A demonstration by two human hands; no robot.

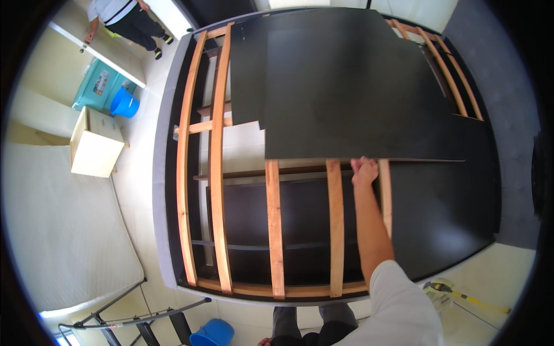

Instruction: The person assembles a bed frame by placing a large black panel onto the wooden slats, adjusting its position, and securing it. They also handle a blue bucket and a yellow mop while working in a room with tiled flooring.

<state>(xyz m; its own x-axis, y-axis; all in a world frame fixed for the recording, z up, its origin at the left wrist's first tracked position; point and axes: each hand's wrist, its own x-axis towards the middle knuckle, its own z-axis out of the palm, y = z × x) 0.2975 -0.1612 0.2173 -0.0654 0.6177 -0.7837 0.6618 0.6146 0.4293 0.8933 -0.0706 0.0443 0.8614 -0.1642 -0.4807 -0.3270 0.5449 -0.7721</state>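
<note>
My right hand (365, 171) is closed on the near edge of a large black board (346, 86), with the arm stretched out over a bed frame. The board lies across wooden slats (274, 230) and overlaps a second black panel (441, 202) at the right. Its left side has a stepped cut-out. Bare slats run toward me below its edge, with dark compartments between them. Only a bit of my left hand (264, 342) shows at the bottom edge beside my leg; its fingers are mostly cut off.
A grey padded headboard (516, 144) stands at the right. On the left are a mattress (63, 225), a small cabinet (95, 141), a blue bucket (124, 104) and a teal box (98, 83). Another person (130, 23) stands far left. Near me are a stepladder (138, 320) and another blue bucket (212, 333).
</note>
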